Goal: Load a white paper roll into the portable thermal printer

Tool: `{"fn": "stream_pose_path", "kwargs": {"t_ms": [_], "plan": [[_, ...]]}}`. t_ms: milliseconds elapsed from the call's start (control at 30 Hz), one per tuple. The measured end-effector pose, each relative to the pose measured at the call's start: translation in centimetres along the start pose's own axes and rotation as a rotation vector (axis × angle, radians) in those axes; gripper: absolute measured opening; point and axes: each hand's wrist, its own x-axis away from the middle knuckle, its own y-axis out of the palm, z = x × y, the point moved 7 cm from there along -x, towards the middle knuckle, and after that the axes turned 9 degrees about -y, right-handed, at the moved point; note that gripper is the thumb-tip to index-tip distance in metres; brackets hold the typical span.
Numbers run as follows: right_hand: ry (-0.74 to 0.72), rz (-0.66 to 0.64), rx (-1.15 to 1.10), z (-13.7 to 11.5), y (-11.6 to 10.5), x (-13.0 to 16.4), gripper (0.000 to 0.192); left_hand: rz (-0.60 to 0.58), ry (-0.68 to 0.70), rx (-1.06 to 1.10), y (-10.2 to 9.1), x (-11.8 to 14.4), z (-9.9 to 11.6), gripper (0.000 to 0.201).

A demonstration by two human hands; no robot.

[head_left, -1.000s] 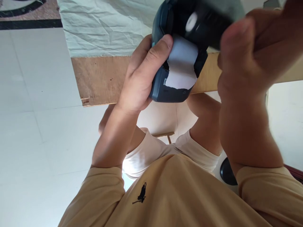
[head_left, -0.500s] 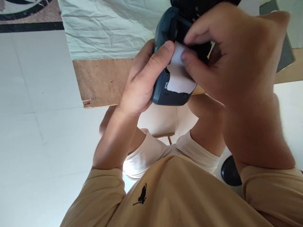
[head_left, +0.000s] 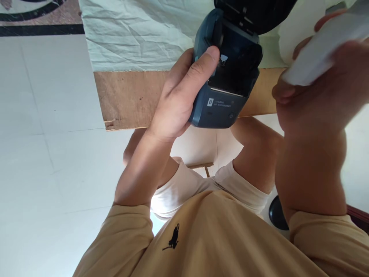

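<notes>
My left hand (head_left: 180, 100) grips a dark blue handheld label printer (head_left: 227, 77) from its left side, thumb resting on the edge of the open paper bay. The lid at the top is swung open and the bay looks dark and empty. My right hand (head_left: 314, 88) is raised to the right of the printer, apart from it, and pinches a white roll of paper (head_left: 319, 54), which is blurred. Both hands are held over the table's near edge, above my lap.
A wooden table edge (head_left: 127, 96) covered with a crumpled pale cloth (head_left: 138, 30) lies behind the printer. White floor tiles spread to the left. A dark round object (head_left: 276, 213) sits on the floor at the lower right.
My right hand pinched the white paper in the printer's bay, then lifted it out and away to the right. The bay now shows dark. My left hand kept hold of the printer.
</notes>
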Motion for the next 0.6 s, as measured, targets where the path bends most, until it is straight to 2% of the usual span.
{"fn": "stream_pose_path", "kwargs": {"t_ms": [100,233,300,400,500,600], "plan": [[-0.095,0.039,0.030,1.2,-0.3,-0.4,0.016,0.005,0.005,0.020,0.0,0.0,0.1,0.029],[-0.326,-0.046,0.480,0.6,0.5,-1.4,0.019,-0.014,-0.006,0.043,-0.1,-0.1,-0.1,0.027],[-0.368,-0.087,0.619,0.6,0.9,-1.7,0.024,-0.025,-0.014,0.039,-0.2,-0.1,-0.1,0.027],[-0.345,-0.084,0.573,0.9,1.0,-1.8,0.030,-0.027,-0.012,0.029,-0.1,-0.1,0.0,0.027],[-0.268,-0.130,0.607,0.9,1.5,-1.4,0.027,0.029,-0.008,0.020,0.0,0.3,0.3,0.025],[-0.113,-0.188,0.627,0.8,2.1,-1.1,0.035,0.087,-0.007,0.026,0.2,0.7,0.5,0.024]]}}
